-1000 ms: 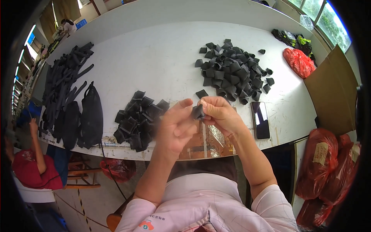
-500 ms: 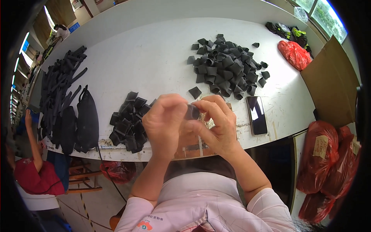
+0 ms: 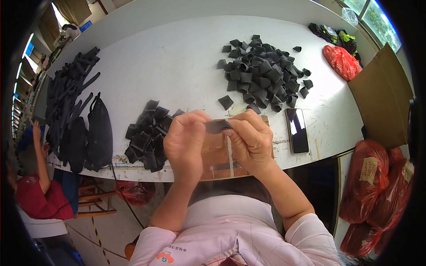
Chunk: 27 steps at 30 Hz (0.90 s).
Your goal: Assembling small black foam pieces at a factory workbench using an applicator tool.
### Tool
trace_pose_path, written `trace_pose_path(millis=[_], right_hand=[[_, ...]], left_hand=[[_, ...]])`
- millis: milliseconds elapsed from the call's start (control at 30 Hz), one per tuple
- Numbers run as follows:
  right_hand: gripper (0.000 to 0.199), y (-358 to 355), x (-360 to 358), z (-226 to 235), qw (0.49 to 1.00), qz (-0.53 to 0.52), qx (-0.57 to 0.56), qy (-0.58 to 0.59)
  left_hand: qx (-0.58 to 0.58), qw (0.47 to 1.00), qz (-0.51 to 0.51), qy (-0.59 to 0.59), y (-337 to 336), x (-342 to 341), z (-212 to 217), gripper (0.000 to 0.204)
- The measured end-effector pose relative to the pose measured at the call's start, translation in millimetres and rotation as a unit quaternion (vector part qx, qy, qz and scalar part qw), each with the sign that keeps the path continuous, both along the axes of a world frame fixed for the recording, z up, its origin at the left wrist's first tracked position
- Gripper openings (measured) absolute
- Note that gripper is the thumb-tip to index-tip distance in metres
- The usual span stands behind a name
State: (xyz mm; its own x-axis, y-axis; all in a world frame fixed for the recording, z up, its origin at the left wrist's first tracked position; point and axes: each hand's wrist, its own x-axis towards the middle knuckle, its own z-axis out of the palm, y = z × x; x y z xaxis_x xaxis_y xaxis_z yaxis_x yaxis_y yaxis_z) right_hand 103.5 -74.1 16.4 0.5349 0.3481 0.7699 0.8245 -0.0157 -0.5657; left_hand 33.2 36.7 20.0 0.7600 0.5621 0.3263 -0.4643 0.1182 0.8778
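Note:
A small black fabric loop [image 3: 216,127] is stretched sideways between my two hands, above the table's near edge. My left hand [image 3: 183,144] is closed on its left end, with the fingertips partly hidden behind the thumb side. On its right end, my right hand [image 3: 253,141] pinches with thumb and forefinger. Under the hands lies a brown board [image 3: 216,154]. Beside my left hand is a pile of flattened black fabric pieces [image 3: 146,141]. Farther off to the right spreads a bigger heap of black fabric loops [image 3: 265,74], several with their round openings showing.
A phone [image 3: 297,131] lies right of my hands on the white table [image 3: 164,57]. Black strips [image 3: 73,84] and a black pouch [image 3: 99,135] occupy the left end. At right are a red bag [image 3: 341,62], cardboard [image 3: 382,95] and filled red bags [image 3: 364,186]. Another person [image 3: 42,190] sits at left.
The fabric loop, earlier held with its surface turned toward me, is now stretched flatter and more level between my hands. My right fingers have closed in tighter on its end.

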Motion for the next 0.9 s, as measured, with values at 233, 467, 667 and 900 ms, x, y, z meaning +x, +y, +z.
trace_pose_path(millis=[233, 467, 667, 900], right_hand=[[0.015, -8, 3, 14, 0.992, -0.012, -0.128, 0.007], [0.016, -4, 6, 13, 0.989, -0.009, -0.137, -0.061], [0.018, -2, 5, 4, 0.987, -0.029, -0.133, -0.089], [0.007, -8, -3, 17, 0.989, -0.034, -0.135, -0.049]], left_hand=[[0.216, 0.975, -0.030, 0.041, 17, 6, 11, 0.013], [0.121, 0.992, -0.026, 0.018, 16, 5, -1, 0.008], [0.114, 0.992, -0.041, 0.029, 18, 4, -6, 0.008], [0.137, 0.973, -0.107, 0.153, 15, -2, -4, 0.008]])
